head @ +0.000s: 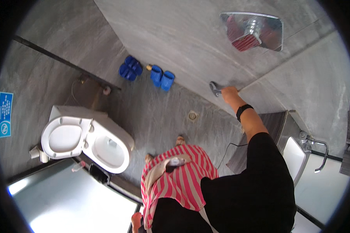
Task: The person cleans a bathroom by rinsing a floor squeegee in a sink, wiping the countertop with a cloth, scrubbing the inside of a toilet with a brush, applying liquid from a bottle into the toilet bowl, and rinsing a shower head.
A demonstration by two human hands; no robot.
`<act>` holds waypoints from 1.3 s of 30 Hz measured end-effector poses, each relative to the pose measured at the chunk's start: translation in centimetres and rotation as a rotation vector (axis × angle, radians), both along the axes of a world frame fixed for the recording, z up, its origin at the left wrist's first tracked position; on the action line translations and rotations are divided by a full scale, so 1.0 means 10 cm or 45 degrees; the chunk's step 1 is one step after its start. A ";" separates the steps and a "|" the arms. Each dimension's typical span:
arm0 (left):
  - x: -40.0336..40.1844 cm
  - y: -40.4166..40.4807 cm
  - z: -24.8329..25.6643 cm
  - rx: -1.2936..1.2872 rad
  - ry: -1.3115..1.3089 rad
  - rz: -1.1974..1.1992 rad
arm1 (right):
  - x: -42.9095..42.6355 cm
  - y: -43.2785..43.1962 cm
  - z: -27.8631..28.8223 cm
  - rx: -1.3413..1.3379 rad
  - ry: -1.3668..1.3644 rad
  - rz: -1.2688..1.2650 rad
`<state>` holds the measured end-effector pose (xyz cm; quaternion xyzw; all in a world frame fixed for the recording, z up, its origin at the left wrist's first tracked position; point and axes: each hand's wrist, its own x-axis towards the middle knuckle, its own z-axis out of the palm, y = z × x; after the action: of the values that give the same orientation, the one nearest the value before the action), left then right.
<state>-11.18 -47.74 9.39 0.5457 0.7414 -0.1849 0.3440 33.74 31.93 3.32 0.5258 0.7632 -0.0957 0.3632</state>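
My right hand (pixel 229 93) is stretched out to the grey wall and closed around a dark grey hand-held piece (pixel 214 88) with a curved head. Its exact kind is hard to make out. That piece is low on the wall, above the edge of the floor. My left hand (pixel 136 220) shows only partly at the bottom edge, with its fingers curled beside the frosted glass panel (pixel 84 198). Whether it holds anything is hidden. A pink-and-beige striped apron (pixel 189 171) covers my front, and its pocket gapes around something white.
A white toilet (pixel 109 151) with its seat lid raised stands left, beside a black bin (pixel 99 174). Blue slippers (pixel 161 78) lie along the wall, near a floor drain (pixel 192 116). A chrome shower head (pixel 268 32) juts out above; a washbasin (pixel 294 158) is at right.
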 end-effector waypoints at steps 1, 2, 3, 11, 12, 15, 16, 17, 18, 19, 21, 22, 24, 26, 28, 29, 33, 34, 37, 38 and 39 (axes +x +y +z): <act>0.02 0.05 0.09 0.074 -0.012 -0.075 | 0.06 -0.16 -0.08 0.007 0.007 -0.003; 0.03 0.13 0.13 0.079 -0.053 -0.008 | 0.13 -0.32 -0.16 0.001 -0.036 -0.060; 0.08 0.21 0.20 -0.005 -0.209 0.909 | 0.17 -0.47 -0.20 -0.047 -0.024 -0.047; -0.15 2.03 0.58 -0.227 -0.459 1.883 | 0.62 -1.61 0.03 -0.323 0.016 -0.225; -0.32 2.14 0.49 -0.257 -0.487 1.856 | 0.77 -1.78 0.05 -0.226 0.121 -0.350; -0.76 2.64 0.27 -0.268 -0.617 1.718 | 0.71 -1.89 0.61 -0.277 0.521 -0.834; -0.91 2.89 0.11 -0.227 -0.629 1.592 | 0.64 -1.90 0.81 -0.235 0.648 -0.880; -1.15 3.11 0.09 -0.182 -0.690 1.241 | 0.55 -1.99 0.96 -0.188 0.747 -1.010; -1.34 3.44 0.03 -0.101 -0.727 0.897 | 0.48 -2.08 1.12 -0.107 0.844 -1.133; -1.48 3.75 -0.06 -0.168 -0.785 1.120 | 0.35 -2.11 1.29 -0.025 0.964 -1.213; -1.81 4.18 -0.40 -0.035 -0.741 1.235 | 0.13 -2.08 1.58 -0.036 1.178 -1.531; -1.90 4.51 -0.44 -0.070 -0.714 1.238 | 0.06 -2.04 1.81 -0.059 1.306 -1.584; -2.21 5.05 -0.66 0.006 -0.816 0.881 | 0.00 -2.02 2.55 0.029 1.710 -1.528; -1.92 5.99 -0.38 0.110 -0.734 0.954 | -0.06 -1.98 3.05 0.267 2.176 -1.366; -1.78 6.94 -0.54 0.071 -0.742 0.787 | 0.05 -1.91 3.48 0.652 2.325 -1.304; -1.59 7.36 -0.46 0.166 -0.708 0.732 | 0.14 -1.79 3.67 0.776 2.397 -1.129; -0.49 8.07 0.17 0.333 -1.217 0.455 | 0.35 -1.84 4.49 1.343 2.512 -0.693; -0.14 8.14 0.45 0.362 -1.218 0.299 | 0.44 -1.85 4.65 1.456 2.496 -0.645; 0.45 8.37 0.91 0.509 -1.331 0.128 | 0.64 -1.79 5.23 1.602 2.499 -0.288; 0.60 8.42 1.07 0.589 -1.516 -0.014 | 0.67 -1.76 5.40 1.659 2.559 -0.206; 0.75 8.48 1.26 0.664 -1.695 -0.167 | 0.72 -1.72 5.59 1.714 2.616 -0.125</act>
<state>-3.66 37.03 21.95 0.6504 0.3601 0.3501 0.5699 40.92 14.70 59.24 0.3170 0.5712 -0.0660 -0.7542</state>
